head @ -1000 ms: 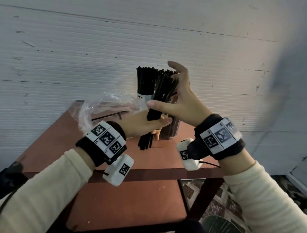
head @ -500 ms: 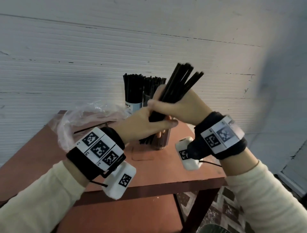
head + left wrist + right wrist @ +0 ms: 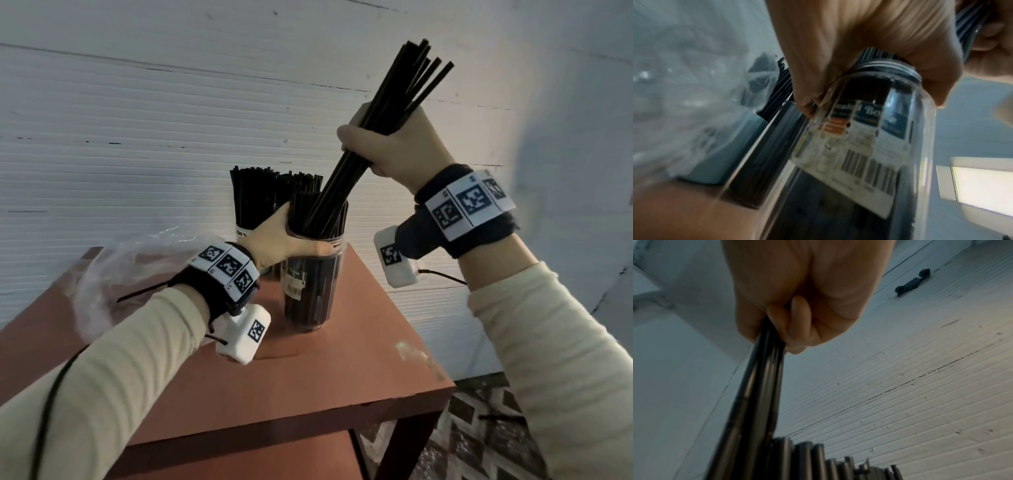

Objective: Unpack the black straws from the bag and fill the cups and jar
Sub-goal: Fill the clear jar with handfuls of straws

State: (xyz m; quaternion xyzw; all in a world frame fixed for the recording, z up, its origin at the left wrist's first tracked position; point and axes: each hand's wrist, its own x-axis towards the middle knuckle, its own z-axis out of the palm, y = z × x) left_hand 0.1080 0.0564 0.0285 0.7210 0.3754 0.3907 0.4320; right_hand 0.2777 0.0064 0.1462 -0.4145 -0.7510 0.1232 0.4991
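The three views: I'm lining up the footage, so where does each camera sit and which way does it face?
Head: on the head, facing forward and down at the table; both forearms show, left hand on the jar, right hand holding a bundle of straws.
Left wrist: under the left hand, facing the jar.
Right wrist: under the right hand, facing upward along the bundle of straws.
Shared: head and left wrist both show the jar's barcode label.

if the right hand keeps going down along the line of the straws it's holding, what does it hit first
Most likely the packed straws standing in the clear jar that the left hand grips; the right hand aims its bundle into the jar's mouth, though depth is unclear.
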